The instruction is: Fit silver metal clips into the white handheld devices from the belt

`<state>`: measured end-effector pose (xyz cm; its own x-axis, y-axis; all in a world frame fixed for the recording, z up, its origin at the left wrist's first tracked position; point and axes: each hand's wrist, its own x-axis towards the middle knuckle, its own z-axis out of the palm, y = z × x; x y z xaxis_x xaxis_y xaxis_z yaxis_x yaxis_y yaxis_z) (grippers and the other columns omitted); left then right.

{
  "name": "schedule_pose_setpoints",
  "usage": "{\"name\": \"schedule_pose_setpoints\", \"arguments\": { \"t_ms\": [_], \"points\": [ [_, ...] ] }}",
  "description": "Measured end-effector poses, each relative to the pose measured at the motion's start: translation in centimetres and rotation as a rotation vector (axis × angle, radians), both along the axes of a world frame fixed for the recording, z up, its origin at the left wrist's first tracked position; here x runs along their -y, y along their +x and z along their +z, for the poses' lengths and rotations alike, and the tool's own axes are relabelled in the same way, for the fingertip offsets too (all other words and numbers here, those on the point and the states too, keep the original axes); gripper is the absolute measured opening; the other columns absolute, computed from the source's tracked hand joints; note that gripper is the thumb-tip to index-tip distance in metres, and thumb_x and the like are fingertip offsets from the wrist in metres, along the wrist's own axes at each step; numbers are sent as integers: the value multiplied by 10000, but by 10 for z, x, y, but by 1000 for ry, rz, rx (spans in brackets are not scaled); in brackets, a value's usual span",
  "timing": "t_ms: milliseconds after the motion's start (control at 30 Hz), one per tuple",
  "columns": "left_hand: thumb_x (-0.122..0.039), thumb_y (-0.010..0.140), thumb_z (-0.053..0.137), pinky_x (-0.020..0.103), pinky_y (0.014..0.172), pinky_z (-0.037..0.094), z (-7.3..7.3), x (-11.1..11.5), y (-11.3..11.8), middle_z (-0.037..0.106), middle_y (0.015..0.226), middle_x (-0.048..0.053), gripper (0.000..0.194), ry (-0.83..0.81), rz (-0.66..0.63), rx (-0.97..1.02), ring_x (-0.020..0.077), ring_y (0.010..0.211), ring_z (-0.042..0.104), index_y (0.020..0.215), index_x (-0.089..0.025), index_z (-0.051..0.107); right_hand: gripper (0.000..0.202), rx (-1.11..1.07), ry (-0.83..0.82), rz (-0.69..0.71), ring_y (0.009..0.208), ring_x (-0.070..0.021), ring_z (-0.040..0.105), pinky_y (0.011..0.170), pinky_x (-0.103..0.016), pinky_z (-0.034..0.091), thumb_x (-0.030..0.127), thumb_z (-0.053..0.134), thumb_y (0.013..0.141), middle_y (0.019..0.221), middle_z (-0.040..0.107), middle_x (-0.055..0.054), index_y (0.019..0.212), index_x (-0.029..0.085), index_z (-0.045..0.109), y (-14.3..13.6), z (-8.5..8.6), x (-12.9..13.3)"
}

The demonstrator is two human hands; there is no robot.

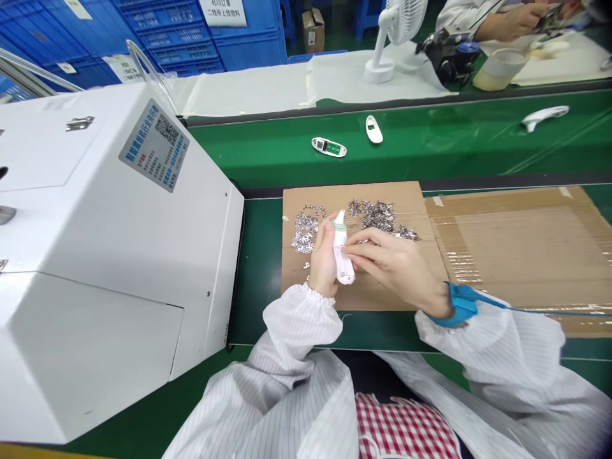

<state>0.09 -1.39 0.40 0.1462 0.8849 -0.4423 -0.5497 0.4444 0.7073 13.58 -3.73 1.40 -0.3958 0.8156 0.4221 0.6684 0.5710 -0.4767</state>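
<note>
My left hand (326, 261) is wrapped round a white ear thermometer (343, 266) with a pale green collar and a narrow white tip pointing away from me. My right hand (389, 262) has its thumb and fingers pinched against the middle of the thermometer's body. Whatever is between those fingertips, if anything, is too small to make out. Beneath both hands lies a cardboard sheet (306, 299). A pile of small shiny metal pieces (304, 233) sits left of the thermometer, and a darker pile of metal pieces (379, 215) lies beyond my right hand.
A big white machine (201, 255) stands at the left. On the green belt (268, 150) lie an open casing with a circuit board (329, 147), a white shell (373, 129) and another white part (545, 116). A second cardboard (526, 255) lies right. A fan (380, 67) and a co-worker's hand (514, 24) are across.
</note>
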Motion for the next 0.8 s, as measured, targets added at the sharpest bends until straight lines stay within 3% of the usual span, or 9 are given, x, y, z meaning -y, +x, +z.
{"name": "schedule_pose_setpoints", "arguments": {
  "t_ms": [133, 233, 367, 467, 633, 800],
  "points": [
    [-464, 1029, 268, 215, 317, 311, 5, -4, -8, 512, 584, -20, 409, -176, -146, 153, 116, 345, 452, 1167, -221, 566, 158, -259, 37, -154, 717, -143, 660, 644, -289, 500, 236, 574, 947, 894, 749, -31, 1018, 231, 715, -2, 2, 3],
    [-430, 1042, 202, 195, 307, 300, 10, -10, -26, 536, 605, -13, 426, -174, -87, 204, 99, 346, 450, 1098, -217, 567, 152, -111, -34, -250, 679, -158, 641, 644, -305, 472, 255, 576, 934, 854, 745, -33, 975, 221, 718, 1, 1, -2],
    [-432, 1041, 238, 177, 329, 314, 15, -12, -63, 531, 610, -26, 384, -130, 122, 145, 82, 361, 445, 1155, -256, 560, 156, 236, -350, -95, 751, -199, 676, 659, -316, 442, 241, 566, 918, 899, 761, -37, 920, 215, 720, -3, -14, -13],
    [-401, 1042, 227, 180, 346, 342, 17, -8, -85, 529, 609, -30, 389, -85, 232, 116, 84, 372, 451, 1230, -280, 546, 181, 333, -418, 17, 819, -210, 680, 657, -310, 421, 208, 536, 926, 979, 747, -50, 944, 212, 716, -19, -27, -18],
    [-385, 1042, 203, 179, 342, 327, 16, 0, -97, 525, 606, -34, 418, -91, 287, 97, 84, 365, 436, 1291, -292, 525, 181, 387, -443, -23, 829, -236, 666, 630, -315, 381, 229, 527, 932, 1009, 720, -81, 961, 199, 703, -44, -40, -29],
    [-401, 1044, 211, 174, 354, 329, 11, 2, -95, 522, 617, -35, 420, -106, 255, 103, 80, 369, 440, 1285, -288, 536, 122, 380, -492, -6, 803, -227, 654, 626, -304, 370, 161, 572, 850, 887, 726, -81, 805, 187, 684, -52, -43, -46]
  ]
}}
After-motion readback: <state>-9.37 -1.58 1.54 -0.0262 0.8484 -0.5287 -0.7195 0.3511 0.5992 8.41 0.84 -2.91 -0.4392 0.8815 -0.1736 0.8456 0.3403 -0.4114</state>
